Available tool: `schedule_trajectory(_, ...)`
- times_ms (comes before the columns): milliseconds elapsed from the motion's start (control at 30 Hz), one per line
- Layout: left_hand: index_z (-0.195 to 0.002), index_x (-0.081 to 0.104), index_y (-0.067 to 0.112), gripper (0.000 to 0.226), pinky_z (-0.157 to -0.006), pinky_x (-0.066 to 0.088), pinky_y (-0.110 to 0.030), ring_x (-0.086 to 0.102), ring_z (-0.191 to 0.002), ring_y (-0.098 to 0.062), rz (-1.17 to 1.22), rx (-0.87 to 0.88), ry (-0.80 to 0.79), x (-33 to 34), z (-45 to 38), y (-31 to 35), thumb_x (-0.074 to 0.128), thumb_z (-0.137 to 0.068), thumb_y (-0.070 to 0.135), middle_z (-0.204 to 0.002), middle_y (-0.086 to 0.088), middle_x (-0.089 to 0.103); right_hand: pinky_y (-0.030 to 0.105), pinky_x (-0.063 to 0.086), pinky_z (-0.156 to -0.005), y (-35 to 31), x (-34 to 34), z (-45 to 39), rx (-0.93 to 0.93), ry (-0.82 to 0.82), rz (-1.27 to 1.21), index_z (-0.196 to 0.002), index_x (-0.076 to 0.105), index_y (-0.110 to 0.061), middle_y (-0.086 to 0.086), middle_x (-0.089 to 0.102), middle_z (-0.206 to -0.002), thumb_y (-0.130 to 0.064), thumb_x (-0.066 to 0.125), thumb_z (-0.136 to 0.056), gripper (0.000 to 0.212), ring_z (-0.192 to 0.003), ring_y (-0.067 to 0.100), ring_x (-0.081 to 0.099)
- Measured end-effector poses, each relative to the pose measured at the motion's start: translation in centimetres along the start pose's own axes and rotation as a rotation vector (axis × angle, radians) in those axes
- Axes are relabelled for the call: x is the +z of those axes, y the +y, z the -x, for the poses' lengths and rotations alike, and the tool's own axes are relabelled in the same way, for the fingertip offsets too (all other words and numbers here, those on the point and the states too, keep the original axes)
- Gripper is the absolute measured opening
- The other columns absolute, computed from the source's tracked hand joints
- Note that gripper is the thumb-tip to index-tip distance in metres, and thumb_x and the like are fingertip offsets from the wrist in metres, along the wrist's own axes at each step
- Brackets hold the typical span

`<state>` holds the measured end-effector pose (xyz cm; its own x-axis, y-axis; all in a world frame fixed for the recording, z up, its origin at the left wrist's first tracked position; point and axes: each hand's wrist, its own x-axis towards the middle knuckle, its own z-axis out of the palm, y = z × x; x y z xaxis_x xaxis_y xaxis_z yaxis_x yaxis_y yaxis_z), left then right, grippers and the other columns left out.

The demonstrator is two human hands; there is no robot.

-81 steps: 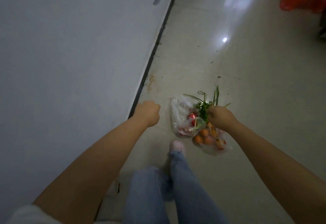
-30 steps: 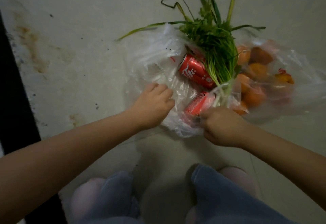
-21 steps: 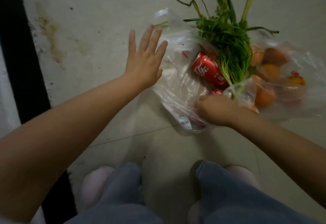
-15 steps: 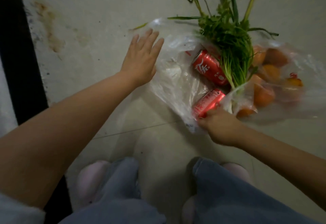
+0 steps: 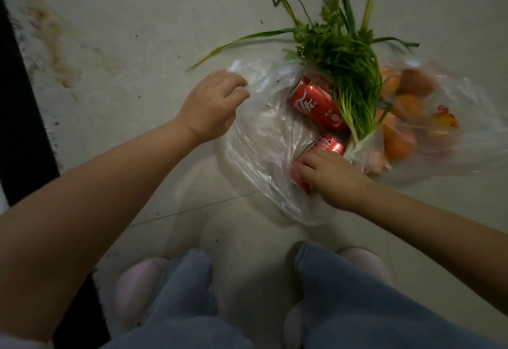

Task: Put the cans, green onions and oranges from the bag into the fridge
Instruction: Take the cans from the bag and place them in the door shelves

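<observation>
- At centre frame my right hand (image 5: 331, 176) curls its fingers over the nearer red drink can (image 5: 316, 157), which lies on its side inside the thin clear plastic bag (image 5: 264, 139) on the pale tiled floor (image 5: 137, 46).
- Left of it, my left hand (image 5: 213, 105) pinches the bag's upper-left edge, holding the mouth wide.
- I'd keep that edge taut and slide the can towards the frame's bottom, so no film drags with it.
- The second red can (image 5: 316, 103) lies just above, against the bunch of green onions (image 5: 346, 65); the oranges (image 5: 400, 117) sit at right in their own film.
</observation>
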<state>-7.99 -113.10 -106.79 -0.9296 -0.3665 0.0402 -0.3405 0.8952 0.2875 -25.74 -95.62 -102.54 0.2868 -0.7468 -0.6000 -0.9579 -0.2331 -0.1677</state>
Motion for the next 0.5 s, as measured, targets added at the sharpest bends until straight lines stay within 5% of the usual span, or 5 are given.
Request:
schedule_trajectory(100,-0.089,0.054,0.000,0.021,-0.069,0.054,-0.036,0.066,-0.072,-0.035,-0.011,0.011,-0.024,0.0,0.2,0.2,0.051,-0.069,-0.005,-0.087,-0.025,0.067,0.043,0.029,-0.107,-0.3,-0.1,-2.1,-0.024,-0.260,0.211,-0.133,0.041,-0.010,0.008,0.044,-0.136,-0.011,0.049,-0.088,0.046,-0.127,0.028,0.040)
schedule_trajectory(267,-0.102,0.070,0.007,0.032,-0.089,0.051,-0.047,0.068,-0.103,-0.031,-0.115,0.098,-0.250,0.8,1.1,1.2,0.057,-0.077,0.022,-0.109,-0.014,0.071,0.043,0.031,-0.105,-0.7,0.0,-3.8,-0.111,-0.392,0.341,-0.134,0.041,-0.014,0.007,0.042,-0.141,-0.020,0.062,-0.082,0.057,-0.131,0.029,0.038)
schedule_trajectory(367,-0.141,0.042,0.016,0.049,-0.118,0.015,-0.040,0.025,-0.145,-0.017,-0.138,-0.026,-0.505,0.9,1.5,1.7,0.049,-0.094,0.030,-0.152,-0.001,0.036,0.043,0.031,-0.104,-0.7,-0.1,-3.8,-0.138,-0.387,0.364,-0.133,0.042,-0.017,0.006,0.042,-0.141,-0.023,0.067,-0.078,0.062,-0.130,0.028,0.036)
schedule_trajectory(500,-0.141,0.040,0.019,0.048,-0.120,0.008,-0.037,0.015,-0.147,-0.017,-0.100,-0.107,-0.608,0.7,1.3,0.6,0.047,-0.094,0.031,-0.154,0.002,0.031,0.051,0.026,-0.108,-0.6,-1.2,-3.4,0.014,-0.306,0.261,-0.137,0.034,-0.019,0.007,0.038,-0.140,-0.028,0.062,-0.082,0.063,-0.128,0.031,0.036)
